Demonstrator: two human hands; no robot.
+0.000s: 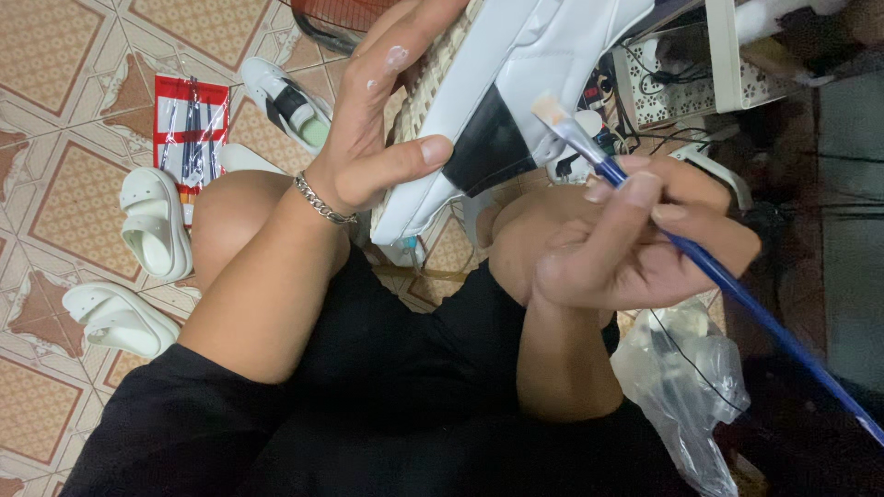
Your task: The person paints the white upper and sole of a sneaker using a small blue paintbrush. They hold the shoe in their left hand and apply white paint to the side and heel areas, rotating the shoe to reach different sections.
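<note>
One cam only, head-worn, looking steeply down at the lap & tiled floor (55, 120). Very close: left hand (368, 138), right hand (635, 239) and shoe (516, 74) fill upper frame. No 2nd view to overlap.

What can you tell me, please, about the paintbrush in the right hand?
The paintbrush has a long, glossy blue handle, a silver metal ferrule and a flat, pale bristle tip that looks tinged with light paint. The right hand grips it between thumb and fingers just behind the ferrule. It lies on a diagonal, bristles up and left, handle running down to the picture's lower right edge. The tip sits right by the black panel of the white shoe that the left hand holds; whether it touches is unclear.
</note>
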